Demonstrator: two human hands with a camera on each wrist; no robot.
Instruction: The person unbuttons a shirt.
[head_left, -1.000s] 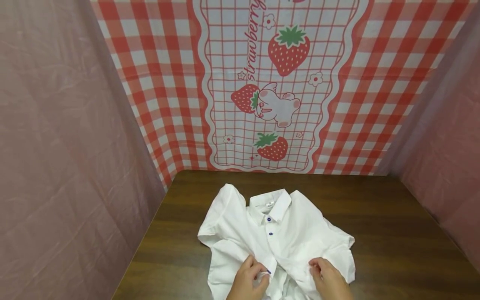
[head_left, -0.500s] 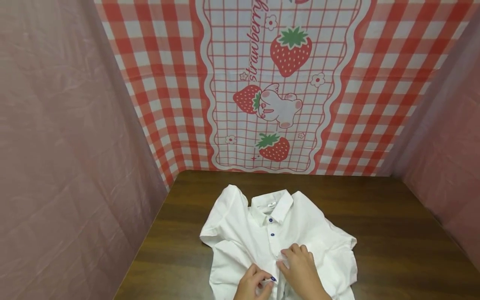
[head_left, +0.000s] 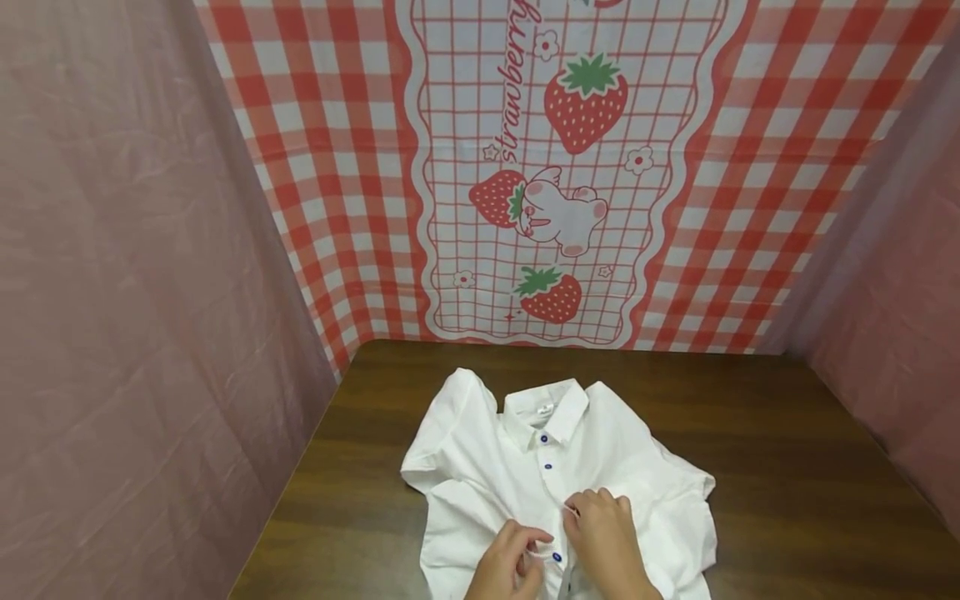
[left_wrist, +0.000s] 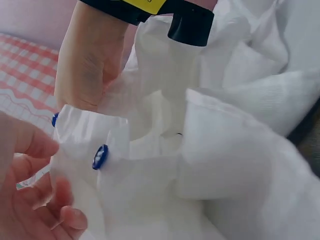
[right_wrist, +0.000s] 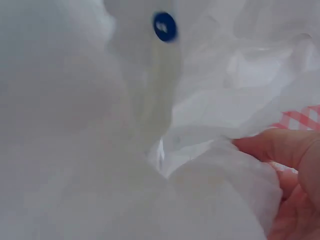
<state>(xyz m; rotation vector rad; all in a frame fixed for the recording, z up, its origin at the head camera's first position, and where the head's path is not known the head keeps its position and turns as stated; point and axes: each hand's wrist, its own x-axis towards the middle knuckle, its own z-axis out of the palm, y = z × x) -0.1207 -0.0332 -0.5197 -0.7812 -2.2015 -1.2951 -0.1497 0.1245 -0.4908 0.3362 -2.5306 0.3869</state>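
A white short-sleeved shirt (head_left: 517,492) lies front up, its collar toward the far side and blue buttons (head_left: 557,557) down the placket. My right hand (head_left: 606,537) pinches the fabric beside the placket, thumb against fingers, as the right wrist view shows at the thumb (right_wrist: 280,145). My left hand (head_left: 508,560) is at the placket's left edge, next to a blue button. In the left wrist view its fingertips (left_wrist: 47,145) touch the lifted placket edge, and thumb and fingers are apart. The shirt's lower hem is out of the head view.
The brown wooden table (head_left: 780,467) carries the shirt. A red-and-white checked strawberry cloth (head_left: 345,208) hangs behind it, with pink curtains (head_left: 150,317) at both sides. A black and yellow wrist device (left_wrist: 190,22) shows in the left wrist view.
My right hand has moved left from the shirt's right front to the placket and pinches fabric there. The left fingers have parted from the button, which now shows fully.
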